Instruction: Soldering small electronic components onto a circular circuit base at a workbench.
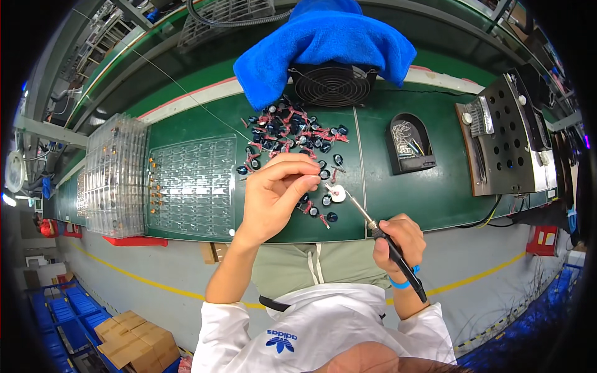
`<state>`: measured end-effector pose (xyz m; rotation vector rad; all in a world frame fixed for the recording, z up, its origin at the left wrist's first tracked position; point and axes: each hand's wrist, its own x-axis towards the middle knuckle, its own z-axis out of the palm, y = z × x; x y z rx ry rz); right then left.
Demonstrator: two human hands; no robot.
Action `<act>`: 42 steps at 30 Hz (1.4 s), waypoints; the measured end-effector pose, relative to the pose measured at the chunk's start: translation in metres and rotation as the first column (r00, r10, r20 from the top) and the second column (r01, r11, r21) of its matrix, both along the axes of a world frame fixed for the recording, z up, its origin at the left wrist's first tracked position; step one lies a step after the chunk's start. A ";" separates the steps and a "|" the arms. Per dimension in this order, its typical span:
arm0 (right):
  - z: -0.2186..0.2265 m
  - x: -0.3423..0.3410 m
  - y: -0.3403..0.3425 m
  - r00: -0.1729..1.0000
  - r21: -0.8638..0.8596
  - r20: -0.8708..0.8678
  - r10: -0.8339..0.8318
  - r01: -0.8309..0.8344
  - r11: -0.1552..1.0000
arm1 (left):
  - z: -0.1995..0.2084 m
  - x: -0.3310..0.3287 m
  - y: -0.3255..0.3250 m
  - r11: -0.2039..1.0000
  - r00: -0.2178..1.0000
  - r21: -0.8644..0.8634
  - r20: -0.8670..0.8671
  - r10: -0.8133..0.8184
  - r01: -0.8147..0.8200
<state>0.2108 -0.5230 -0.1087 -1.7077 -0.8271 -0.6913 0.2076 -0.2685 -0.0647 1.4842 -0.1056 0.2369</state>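
My right hand grips a soldering iron by its black handle. The metal tip slants up and left, close to a small white round piece on the green bench. Just left of that piece, my left hand is closed in a pinch, thumb against forefinger. What lies between those fingertips is too small to make out. Beyond and around the left hand, many small black round parts with pink-red wires are scattered in a loose pile. A few more sit nearer, below the fingertips.
A clear compartmented tray lies to the left, beside a tall stack of similar trays. A black fan under a blue towel stands behind the pile. Rightward are a black bin of metal bits and a perforated metal box.
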 end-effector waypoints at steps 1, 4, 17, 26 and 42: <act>0.001 0.000 0.000 1.000 -0.004 -0.008 -0.002 0.002 1.000 | 0.000 0.002 -0.001 1.000 1.000 0.019 0.002 -0.020 0.020; 0.003 0.000 0.002 0.999 -0.070 -0.018 -0.029 0.028 0.997 | -0.002 0.001 -0.004 0.999 0.999 0.030 -0.026 -0.030 0.031; 0.004 0.002 0.003 0.999 -0.107 -0.026 0.025 -0.028 0.994 | -0.013 0.003 -0.010 0.925 0.997 0.379 0.052 -0.053 0.029; 0.008 0.002 0.003 0.998 -0.136 -0.051 0.046 -0.052 0.989 | -0.012 0.003 -0.013 0.940 0.999 0.339 -0.009 -0.033 0.034; 0.002 -0.004 0.000 0.995 -0.042 -0.099 0.032 -0.036 0.998 | -0.012 0.003 -0.010 0.922 0.998 0.387 0.039 -0.045 0.026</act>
